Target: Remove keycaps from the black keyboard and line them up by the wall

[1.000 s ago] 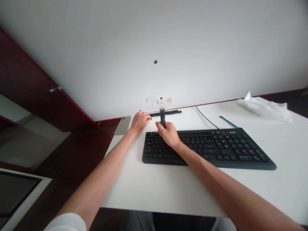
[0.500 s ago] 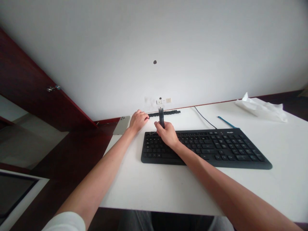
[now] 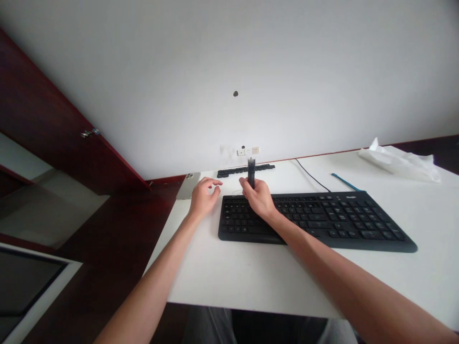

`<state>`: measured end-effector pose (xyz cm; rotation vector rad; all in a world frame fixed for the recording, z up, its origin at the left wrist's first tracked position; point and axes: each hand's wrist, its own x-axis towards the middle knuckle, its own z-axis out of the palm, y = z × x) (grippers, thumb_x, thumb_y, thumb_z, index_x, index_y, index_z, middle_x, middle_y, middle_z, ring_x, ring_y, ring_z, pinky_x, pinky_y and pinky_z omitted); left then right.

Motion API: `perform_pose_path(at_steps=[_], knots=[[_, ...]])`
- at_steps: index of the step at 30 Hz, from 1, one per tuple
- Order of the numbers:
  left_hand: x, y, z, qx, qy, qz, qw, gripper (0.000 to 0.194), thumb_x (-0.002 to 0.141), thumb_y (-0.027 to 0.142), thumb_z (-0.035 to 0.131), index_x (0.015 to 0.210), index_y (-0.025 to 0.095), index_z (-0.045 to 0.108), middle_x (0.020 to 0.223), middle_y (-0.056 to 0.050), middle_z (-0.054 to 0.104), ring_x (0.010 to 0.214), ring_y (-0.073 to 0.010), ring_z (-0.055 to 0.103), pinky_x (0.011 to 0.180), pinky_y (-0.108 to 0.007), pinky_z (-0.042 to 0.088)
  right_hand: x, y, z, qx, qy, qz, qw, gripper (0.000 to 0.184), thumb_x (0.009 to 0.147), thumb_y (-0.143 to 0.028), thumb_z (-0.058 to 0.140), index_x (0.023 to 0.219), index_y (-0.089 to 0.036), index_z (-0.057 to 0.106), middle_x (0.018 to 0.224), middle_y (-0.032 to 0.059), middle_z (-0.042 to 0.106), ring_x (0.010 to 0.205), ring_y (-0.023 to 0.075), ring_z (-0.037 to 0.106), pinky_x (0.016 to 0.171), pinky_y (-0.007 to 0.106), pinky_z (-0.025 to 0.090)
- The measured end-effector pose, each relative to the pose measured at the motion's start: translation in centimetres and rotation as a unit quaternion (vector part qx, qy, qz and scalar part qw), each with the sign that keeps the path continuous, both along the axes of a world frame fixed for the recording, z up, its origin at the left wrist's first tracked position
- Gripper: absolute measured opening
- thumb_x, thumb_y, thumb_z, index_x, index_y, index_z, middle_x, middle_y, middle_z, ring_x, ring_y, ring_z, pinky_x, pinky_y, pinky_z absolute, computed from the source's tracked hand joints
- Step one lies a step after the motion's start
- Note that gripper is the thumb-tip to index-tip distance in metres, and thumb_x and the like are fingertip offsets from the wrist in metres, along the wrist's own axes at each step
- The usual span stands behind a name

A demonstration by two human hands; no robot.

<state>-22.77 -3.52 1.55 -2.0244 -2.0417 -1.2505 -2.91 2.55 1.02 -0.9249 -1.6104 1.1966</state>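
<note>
A black keyboard lies on the white table, most of its keys in place as far as I can see. My right hand is over its upper left part, closed around the dark handle of a keycap puller held upright. Thin wire loops poke out to the left of that fist. Left of the keyboard, my left hand hovers with thumb and fingers apart and nothing between them. Just beyond both hands, a row of loose black keycaps runs along the back of the table.
A pale phone lies at the table's left edge. Behind the keyboard are its black cable and a thin blue stick-like tool. A crumpled white plastic bag rests at the back right. Wall sockets sit above the table's rear edge.
My left hand has drawn back from the keycap row toward me and its fingers have parted. My right hand keeps its grip on the puller. The whole view has shifted slightly.
</note>
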Motion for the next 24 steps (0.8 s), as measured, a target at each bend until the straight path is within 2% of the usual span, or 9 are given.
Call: perform_pose_path(at_steps=[2,5,9,11,13,19,24], knots=[[0.4,-1.1,-0.5,-0.001,-0.033,-0.021,0.999,0.021,0.09,0.013,0.06,0.099,0.022,0.077,0.104,-0.004,0.073,0.088,-0.0177,0.064,0.081,-0.03,0.051,0.4,0.0,0.4,0.051,-0.037,-0.018,0.998,0.05,0.094,-0.059,0.053,0.062,-0.023,0.039,0.057,-0.0014,0.041,0.056,0.0136,0.036,0.054,0.028,0.031],[0.7,-1.7,-0.8,-0.028,-0.064,-0.087,0.994,0.021,0.09,0.015,0.058,0.092,0.02,0.078,0.095,-0.004,0.072,0.083,-0.0165,0.062,0.075,-0.028,0.048,1.2,0.1,1.1,0.111,-0.087,-0.027,0.99,0.051,0.092,-0.055,0.055,0.061,-0.023,0.031,0.058,-0.0019,0.031,0.058,0.0125,0.03,0.054,0.028,0.027],[0.8,-2.0,-0.5,-0.118,-0.101,-0.134,0.979,0.027,0.093,0.023,0.055,0.085,0.017,0.08,0.067,0.0,0.067,0.058,-0.0123,0.049,0.057,-0.026,0.035,1.7,0.2,1.7,0.143,-0.124,-0.016,0.982,0.055,0.089,-0.058,0.058,0.06,-0.023,0.027,0.06,-0.001,0.027,0.059,0.012,0.025,0.052,0.029,0.021],[0.9,-2.2,-0.4,-0.148,-0.098,-0.149,0.973,0.032,0.096,0.028,0.054,0.088,0.016,0.082,0.059,0.001,0.061,0.052,-0.011,0.043,0.054,-0.026,0.027,1.7,0.2,1.7,0.148,-0.135,-0.012,0.98,0.058,0.089,-0.062,0.057,0.059,-0.023,0.026,0.06,-0.0006,0.026,0.06,0.0121,0.024,0.052,0.029,0.02],[1.0,-2.4,-0.5,-0.158,-0.091,-0.161,0.97,0.034,0.097,0.03,0.053,0.091,0.016,0.084,0.058,0.002,0.061,0.052,-0.0109,0.042,0.054,-0.026,0.026,1.6,0.2,1.5,0.152,-0.149,-0.009,0.977,0.06,0.088,-0.065,0.056,0.058,-0.023,0.026,0.06,-0.0005,0.026,0.06,0.0121,0.024,0.052,0.03,0.02],[1.4,-2.3,-0.8,-0.174,-0.086,-0.185,0.963,0.031,0.094,0.024,0.054,0.095,0.017,0.084,0.073,-0.001,0.073,0.06,-0.0125,0.053,0.059,-0.024,0.034,1.0,-0.1,1.0,0.188,-0.184,0.028,0.964,0.055,0.093,-0.059,0.054,0.059,-0.021,0.031,0.06,-0.0017,0.027,0.063,0.013,0.023,0.055,0.029,0.023],[1.4,-2.2,-0.6,-0.181,-0.086,-0.181,0.963,0.029,0.093,0.024,0.056,0.096,0.017,0.084,0.074,-0.001,0.074,0.06,-0.0131,0.055,0.059,-0.024,0.035,0.9,-0.2,0.7,0.207,-0.197,0.068,0.956,0.049,0.095,-0.053,0.054,0.059,-0.02,0.048,0.056,-0.0021,0.038,0.061,0.0134,0.026,0.057,0.03,0.025]])
